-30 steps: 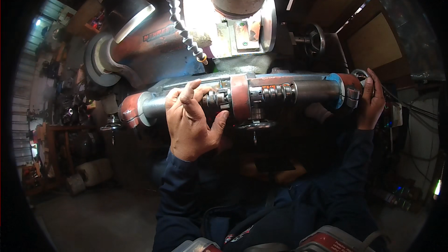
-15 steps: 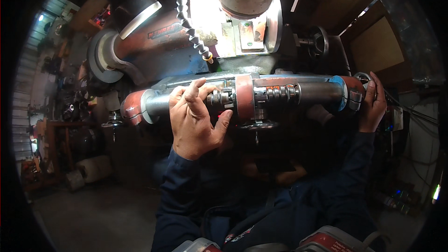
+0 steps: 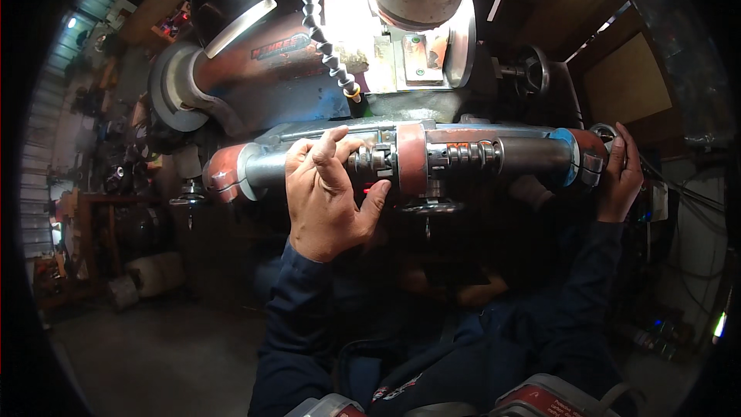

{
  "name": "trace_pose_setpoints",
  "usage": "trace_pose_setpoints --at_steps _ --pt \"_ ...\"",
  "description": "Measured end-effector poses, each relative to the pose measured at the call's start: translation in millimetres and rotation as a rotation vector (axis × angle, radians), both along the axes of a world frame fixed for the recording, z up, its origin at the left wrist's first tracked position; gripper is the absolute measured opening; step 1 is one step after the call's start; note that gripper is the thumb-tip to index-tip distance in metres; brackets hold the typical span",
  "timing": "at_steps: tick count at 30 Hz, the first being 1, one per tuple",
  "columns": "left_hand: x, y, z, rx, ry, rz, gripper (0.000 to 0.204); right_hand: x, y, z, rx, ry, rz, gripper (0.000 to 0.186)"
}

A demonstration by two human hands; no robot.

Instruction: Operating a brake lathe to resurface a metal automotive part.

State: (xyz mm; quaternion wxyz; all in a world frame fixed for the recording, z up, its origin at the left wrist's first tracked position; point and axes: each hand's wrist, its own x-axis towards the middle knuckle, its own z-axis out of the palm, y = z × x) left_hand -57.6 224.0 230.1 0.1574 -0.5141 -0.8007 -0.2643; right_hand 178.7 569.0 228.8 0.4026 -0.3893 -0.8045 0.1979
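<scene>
A lobed metal shaft (image 3: 471, 154) lies crosswise in a long grinding machine, passing through a red steady block (image 3: 411, 161). Steel cylinders stand at both its ends. At the left part of the shaft is my left hand (image 3: 324, 201), its thumb stretched out and index finger raised. Its other fingers reach behind, against the shaft end or left cylinder (image 3: 270, 168); their exact contact is hidden. My right hand (image 3: 622, 177) has its fingers round the rim of a small chrome handwheel (image 3: 603, 135) beyond the right red clamp ring (image 3: 590, 161).
Behind the shaft, a segmented coolant hose (image 3: 320, 35) hangs beside the brightly lit wheel housing (image 3: 346, 19). A black lamp (image 3: 224, 11) leans in at upper left. Another handwheel (image 3: 430, 206) projects below the red block, and a larger one (image 3: 531, 71) sits at back right.
The whole view has shifted slightly, so the machine sits a little further right in the picture. Both hands keep nearly the same places and poses.
</scene>
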Motion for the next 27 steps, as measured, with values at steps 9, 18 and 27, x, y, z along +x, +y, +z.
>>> trace_pose_setpoints --at_steps 9,18,27 --pt "0.3 -0.7 1.3 -0.005 -0.009 0.007 0.077 1.5 1.5 0.2 -0.01 -0.024 -0.007 0.034" --pt "-0.9 -1.0 -2.1 0.032 -0.021 0.002 0.075 -0.3 0.5 0.1 -0.003 0.002 -0.001 0.032" --pt "0.7 -0.5 0.8 0.0 -0.015 0.006 0.078 0.7 0.3 0.5 0.001 -0.003 -0.008 0.031"
